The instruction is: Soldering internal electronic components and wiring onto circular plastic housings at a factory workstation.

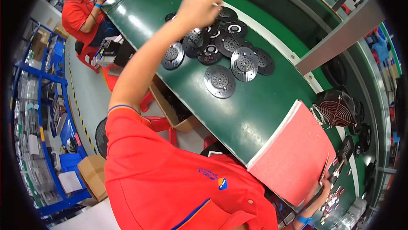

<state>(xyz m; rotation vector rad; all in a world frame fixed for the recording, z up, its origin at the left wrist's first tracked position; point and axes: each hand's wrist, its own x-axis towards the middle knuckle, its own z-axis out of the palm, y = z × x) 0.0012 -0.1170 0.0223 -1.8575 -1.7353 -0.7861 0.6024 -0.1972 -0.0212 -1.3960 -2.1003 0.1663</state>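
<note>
My left hand reaches out over the far part of the green table. Its fingers are closed, with a small pale bit showing at the fingertips that I cannot make out. Below and beside it lies a loose pile of round black and silver discs with perforated centres. Two silver discs lie nearest my body. At the lower right, my right hand is closed around a thin stick-like tool, beside the edge of a pink mat.
A round fan with a copper-coloured guard and white wires stands beyond the mat. Small coloured parts lie near my right hand. A grey post rises at the table's far edge. Another person in red sits at the far left.
</note>
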